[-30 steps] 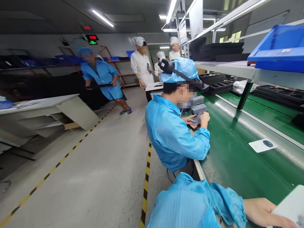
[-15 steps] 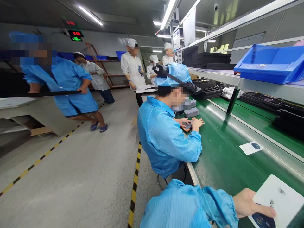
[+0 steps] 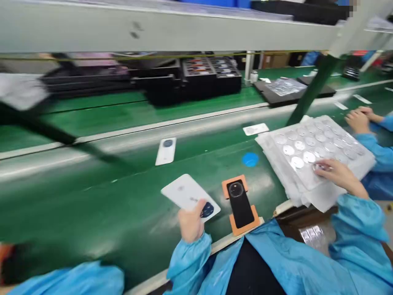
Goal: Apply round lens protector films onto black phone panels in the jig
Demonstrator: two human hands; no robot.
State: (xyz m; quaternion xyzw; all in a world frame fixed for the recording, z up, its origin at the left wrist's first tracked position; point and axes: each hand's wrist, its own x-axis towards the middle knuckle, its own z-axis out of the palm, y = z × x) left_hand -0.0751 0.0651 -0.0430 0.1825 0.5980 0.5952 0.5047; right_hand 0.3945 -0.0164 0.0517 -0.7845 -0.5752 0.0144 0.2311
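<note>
Now the left hand [image 3: 190,223] pinches the white phone cover [image 3: 187,194] — right hand [image 3: 334,174] fingering the lens tray [image 3: 319,155].

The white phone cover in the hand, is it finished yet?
Not yet. The left hand holds the white phone back cover; the right hand touches the clear tray of round discs. The black-and-orange jig waits. Another white cover lies on the green belt.

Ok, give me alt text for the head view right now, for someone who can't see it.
A person's left hand holds a white phone back cover above a green conveyor belt, while the right hand touches a stack of clear trays of round lenses. An orange jig holding a black phone back lies between them; a co-worker's hands work at far right.
</note>
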